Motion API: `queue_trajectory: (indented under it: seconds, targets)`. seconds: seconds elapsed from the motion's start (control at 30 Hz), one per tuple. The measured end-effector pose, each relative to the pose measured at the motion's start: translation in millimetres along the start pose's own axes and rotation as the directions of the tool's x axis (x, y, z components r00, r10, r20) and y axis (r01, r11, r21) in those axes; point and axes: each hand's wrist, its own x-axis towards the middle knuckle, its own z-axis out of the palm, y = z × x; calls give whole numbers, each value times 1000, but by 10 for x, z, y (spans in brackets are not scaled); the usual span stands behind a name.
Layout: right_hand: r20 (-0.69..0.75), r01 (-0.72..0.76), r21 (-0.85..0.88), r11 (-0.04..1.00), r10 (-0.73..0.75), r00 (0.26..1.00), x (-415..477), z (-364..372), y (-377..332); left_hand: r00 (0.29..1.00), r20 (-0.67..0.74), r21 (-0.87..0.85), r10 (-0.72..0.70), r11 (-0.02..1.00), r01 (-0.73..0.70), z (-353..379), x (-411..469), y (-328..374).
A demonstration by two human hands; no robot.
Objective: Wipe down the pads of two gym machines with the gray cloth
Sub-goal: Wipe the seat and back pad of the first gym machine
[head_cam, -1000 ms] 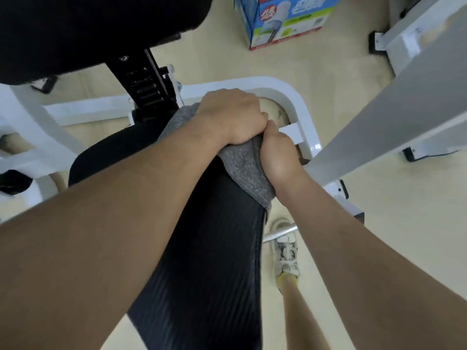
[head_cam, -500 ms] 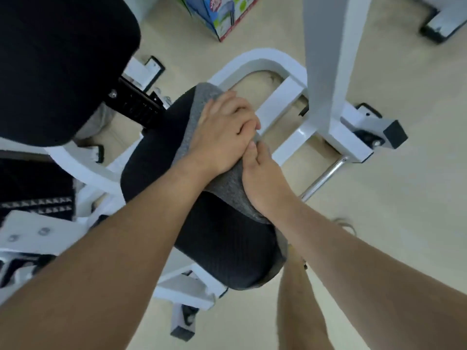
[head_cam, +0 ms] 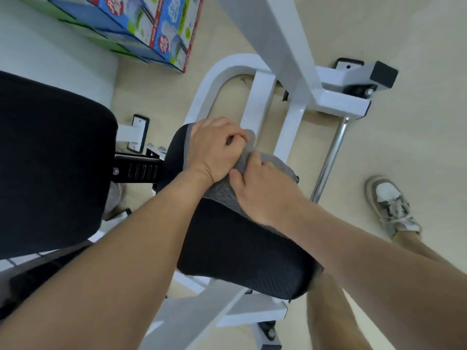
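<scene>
The gray cloth [head_cam: 275,165] lies draped over the far end of a black ribbed seat pad [head_cam: 235,251] of a white-framed gym machine. My left hand [head_cam: 214,150] is bunched on the cloth's upper part, fingers curled into the fabric. Right beside it, my right hand [head_cam: 262,190] presses on the cloth's lower part. The two hands touch. A larger black back pad [head_cam: 50,160] fills the left of the view, apart from both hands.
White machine frame tubes [head_cam: 285,54] cross above and below the seat, with a chrome bar [head_cam: 331,152] to the right. Colourful cardboard boxes [head_cam: 151,26] stand on the beige floor at top left. My sneaker [head_cam: 389,203] and bare leg are at right.
The view has swung so the seat pad lies lower and the boxes show at top left. My left hand's fingers have curled tighter into the cloth. Both hands stay on the cloth.
</scene>
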Motion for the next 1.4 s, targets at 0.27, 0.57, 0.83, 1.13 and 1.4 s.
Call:
queue_trajectory:
  seconds: [0.27,0.57,0.83,1.13,1.4]
  targets:
    - [53,-114,243,963,105,993,70,-2,-21,999,-2,82,-40,996,40,47,54,-108]
    - [-275,-47,15,999,49,960,-923,87,209,1000,-23,64,7,998,-6,216,-719,473]
    - [-412,72,518,852,175,894,-1773,633,329,989,-84,23,123,992,-121,347,-1542,1116]
    - [-276,6,504,863,154,949,-1188,141,314,960,-35,41,277,960,-276,218,-1023,649]
    - [103,1,91,996,-11,995,-397,-303,-5,972,3,134,234,963,-233,110,-228,143]
